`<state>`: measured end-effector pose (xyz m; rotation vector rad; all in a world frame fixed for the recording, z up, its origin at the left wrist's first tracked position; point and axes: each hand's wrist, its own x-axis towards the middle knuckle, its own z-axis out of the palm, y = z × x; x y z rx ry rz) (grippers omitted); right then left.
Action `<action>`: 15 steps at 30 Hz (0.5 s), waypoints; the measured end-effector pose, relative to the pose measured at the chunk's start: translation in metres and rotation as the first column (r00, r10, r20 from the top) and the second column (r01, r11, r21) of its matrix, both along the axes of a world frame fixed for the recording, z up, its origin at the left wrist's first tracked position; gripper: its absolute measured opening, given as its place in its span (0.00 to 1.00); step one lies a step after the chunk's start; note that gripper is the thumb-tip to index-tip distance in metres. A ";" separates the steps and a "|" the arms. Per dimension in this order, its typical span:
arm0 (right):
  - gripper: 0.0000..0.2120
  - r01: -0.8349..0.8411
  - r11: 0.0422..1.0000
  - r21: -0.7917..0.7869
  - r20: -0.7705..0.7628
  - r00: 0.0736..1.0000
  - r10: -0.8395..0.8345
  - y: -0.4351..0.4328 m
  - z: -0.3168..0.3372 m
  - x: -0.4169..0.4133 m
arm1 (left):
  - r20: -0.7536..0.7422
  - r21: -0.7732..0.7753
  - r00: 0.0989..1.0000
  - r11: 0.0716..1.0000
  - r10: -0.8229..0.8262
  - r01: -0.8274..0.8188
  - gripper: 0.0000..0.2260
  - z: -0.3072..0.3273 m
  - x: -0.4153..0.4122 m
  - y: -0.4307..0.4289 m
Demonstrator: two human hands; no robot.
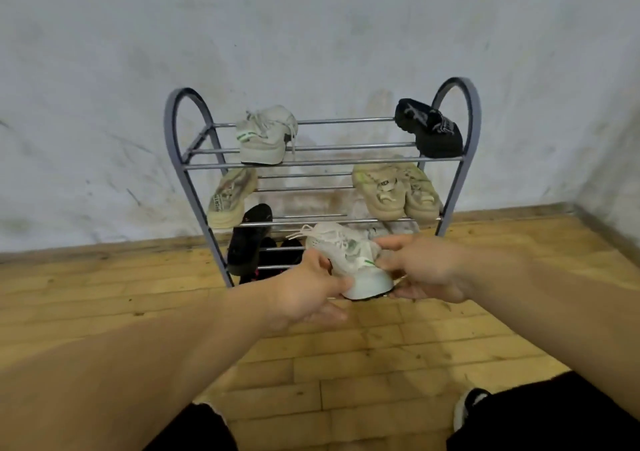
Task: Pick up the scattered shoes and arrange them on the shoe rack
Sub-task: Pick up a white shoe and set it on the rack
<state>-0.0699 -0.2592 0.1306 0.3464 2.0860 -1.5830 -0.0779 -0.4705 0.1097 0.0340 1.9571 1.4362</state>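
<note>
Left hand (304,287): gripped the near left side of the white shoe (349,260), thumb on its upper and fingers curled beneath the sole.
Right hand (426,270): held the shoe's right side, fingers curled round it, thumb along the top.
White shoe: raised in both hands just in front of the rack's lower shelves, heel toward the camera, toe pointing far, laces loose. It was not resting on a rail as far as could be seen.
Rack (474,111): grey metal, arched ends, rail shelves, standing on the floor (104,294) against the wall (311,34).
Top shelf: grey shoe (266,135) toward the left, black shoe (429,128) at the far right end, well apart.
Middle shelf: tan shoe (230,197) at the left end, tilted; tan pair (398,189) side by side at the right.
Lower shelves: sandal (247,239), black, leaning at the left; dark shoes (277,253) beside it, partly hidden behind the left hand.
Floor: wooden blocks, yellowish.
Wall: pale and scuffed.
Near edge: the person's black-clad legs and one foot (467,405) at the right.
</note>
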 end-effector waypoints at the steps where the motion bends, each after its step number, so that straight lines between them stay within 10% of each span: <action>1: 0.15 -0.038 0.999 -0.032 -0.026 0.999 0.037 -0.004 0.009 0.002 | -0.047 -0.010 0.999 1.000 0.015 -0.016 0.22 0.012 0.004 -0.009; 15: 0.21 -0.151 0.952 -0.267 -0.390 0.920 0.036 -0.075 0.064 -0.049 | -0.640 0.025 0.726 0.951 0.252 -0.308 0.12 0.086 -0.012 -0.082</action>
